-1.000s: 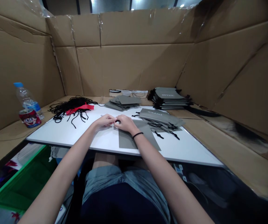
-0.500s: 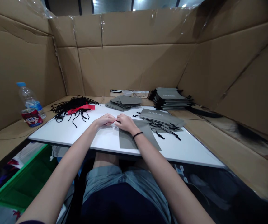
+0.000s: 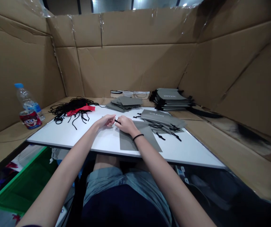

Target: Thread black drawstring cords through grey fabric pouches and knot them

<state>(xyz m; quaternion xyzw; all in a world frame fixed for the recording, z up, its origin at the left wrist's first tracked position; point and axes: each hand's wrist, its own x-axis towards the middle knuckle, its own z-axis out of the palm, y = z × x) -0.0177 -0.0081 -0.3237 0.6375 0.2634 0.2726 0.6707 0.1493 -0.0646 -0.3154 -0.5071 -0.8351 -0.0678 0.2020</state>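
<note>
My right hand [image 3: 126,125] is closed around a black cord [image 3: 117,121], whose short end sticks out toward the left. Close beside it, my left hand [image 3: 107,121] has its fingers curled and pinched; whatever is in them is too small to make out. A small gap shows between the two hands. Under my right hand and wrist a plain grey pouch [image 3: 132,142] lies flat on the white tabletop [image 3: 104,140]. Just right of it are several grey printed pouches [image 3: 159,117] with black drawstrings, loosely overlapping.
Black cords [image 3: 75,105] lie heaped at the left with a red strip [image 3: 81,110]. Behind my hands sits a pile of grey pouches [image 3: 126,102]; a taller stack [image 3: 170,99] stands back right. A bottle [image 3: 29,101] and can [image 3: 30,119] stand far left. Cardboard walls [image 3: 130,66] surround the table.
My hands have come slightly apart, and the black cord end now shows between them, in my right hand. The pouches and cord heap lie as before.
</note>
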